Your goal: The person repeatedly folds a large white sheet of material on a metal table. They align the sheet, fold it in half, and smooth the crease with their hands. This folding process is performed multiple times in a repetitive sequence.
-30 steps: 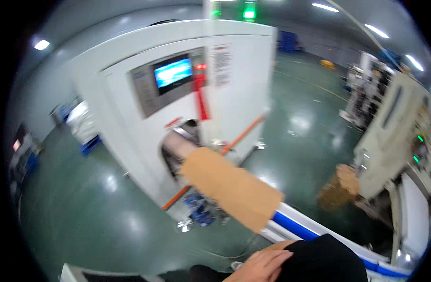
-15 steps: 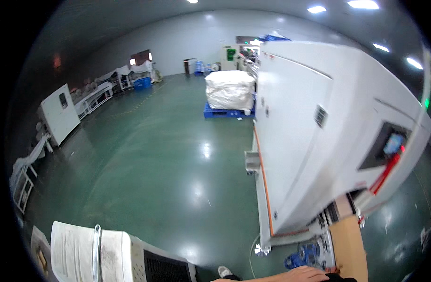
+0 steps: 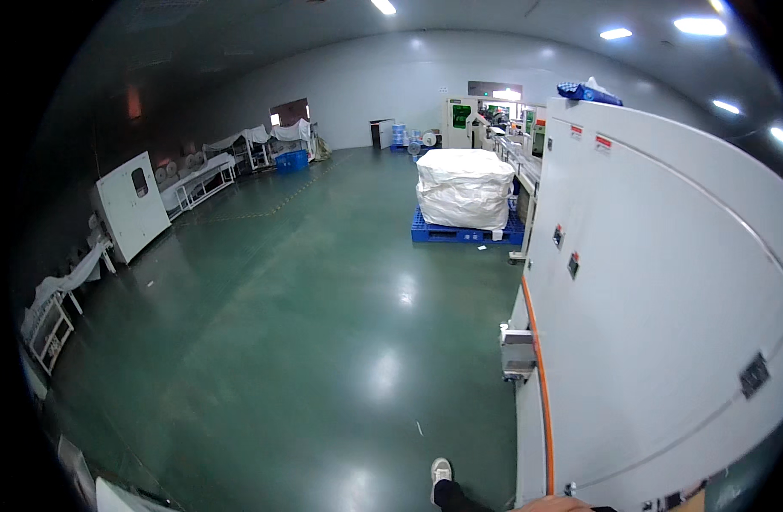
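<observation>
Only a thin sliver of one hand (image 3: pixel 553 503) shows at the bottom edge, beside a black sleeve; I take it for my right hand. Its fingers are hidden, so I cannot tell whether it holds anything. My left hand is out of the picture. The sliver lies right below a big white machine cabinet (image 3: pixel 664 299), which has an orange strip (image 3: pixel 536 367) running down its corner. My shoe (image 3: pixel 441 469) stands on the glossy green floor (image 3: pixel 323 341) just left of the cabinet.
A grey bracket (image 3: pixel 518 350) juts from the cabinet's corner. A white wrapped load (image 3: pixel 464 188) sits on a blue pallet (image 3: pixel 459 232) ahead. A white cabinet (image 3: pixel 131 205) and covered tables (image 3: pixel 203 175) line the left wall. More machines (image 3: pixel 494 111) stand at the back.
The view has swung left, from the machine's front panel with its screen to its side and the hall. The brown sheet seen earlier has dropped out of view, and the hand has sunk to the edge.
</observation>
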`<act>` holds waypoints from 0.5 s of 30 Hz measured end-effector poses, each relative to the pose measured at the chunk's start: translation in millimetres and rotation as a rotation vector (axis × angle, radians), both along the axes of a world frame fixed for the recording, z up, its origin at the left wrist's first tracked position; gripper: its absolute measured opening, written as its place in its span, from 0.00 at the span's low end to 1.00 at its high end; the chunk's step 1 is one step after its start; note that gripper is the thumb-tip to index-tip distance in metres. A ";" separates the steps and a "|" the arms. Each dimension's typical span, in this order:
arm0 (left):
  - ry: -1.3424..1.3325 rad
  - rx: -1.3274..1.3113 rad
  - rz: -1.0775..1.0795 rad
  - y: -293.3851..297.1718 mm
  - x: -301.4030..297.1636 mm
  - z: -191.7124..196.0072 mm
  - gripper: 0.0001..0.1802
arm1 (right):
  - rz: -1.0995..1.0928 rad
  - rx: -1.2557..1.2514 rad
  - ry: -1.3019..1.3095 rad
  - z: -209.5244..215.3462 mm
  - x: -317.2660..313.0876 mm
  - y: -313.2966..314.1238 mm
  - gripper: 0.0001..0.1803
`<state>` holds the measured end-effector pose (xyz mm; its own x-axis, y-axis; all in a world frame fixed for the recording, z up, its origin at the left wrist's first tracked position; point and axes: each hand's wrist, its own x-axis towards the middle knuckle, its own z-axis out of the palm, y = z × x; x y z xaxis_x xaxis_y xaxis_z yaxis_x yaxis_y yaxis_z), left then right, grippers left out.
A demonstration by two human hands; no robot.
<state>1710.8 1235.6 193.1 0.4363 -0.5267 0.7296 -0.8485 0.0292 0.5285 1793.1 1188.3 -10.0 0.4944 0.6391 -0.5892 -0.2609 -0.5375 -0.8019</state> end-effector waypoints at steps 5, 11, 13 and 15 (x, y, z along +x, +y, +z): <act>0.021 0.067 -0.008 77.0 121.0 -4.4 0.18 | 0.156 0.043 -0.036 -2.5 127.5 115.8 0.16; 0.035 -0.038 0.050 172.1 251.7 31.1 0.21 | 0.403 0.186 -0.101 37.7 259.8 272.8 0.16; 0.063 -0.061 0.035 198.4 291.4 27.9 0.22 | 0.457 0.222 -0.103 43.8 297.3 317.5 0.16; 0.078 -0.082 -0.004 226.9 330.8 18.4 0.22 | 0.483 0.244 -0.095 41.6 329.7 360.0 0.16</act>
